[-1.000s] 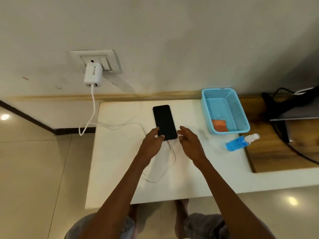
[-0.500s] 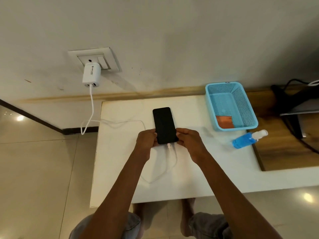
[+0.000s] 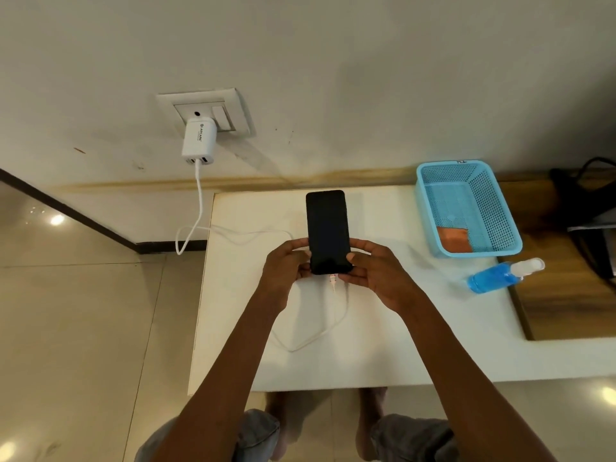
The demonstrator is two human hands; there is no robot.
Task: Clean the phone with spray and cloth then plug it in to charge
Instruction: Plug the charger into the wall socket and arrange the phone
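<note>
Holding the smartphone at centre frame, left hand and right hand close their grip on its lower edges; glass looks slick, rigid, fragile; charging cable plugged below.

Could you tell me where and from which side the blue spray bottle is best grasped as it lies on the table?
Grip the spray bottle around its blue body, coming from above: it lies on its side, cap pointing right, so fingers can close across its width.
</note>
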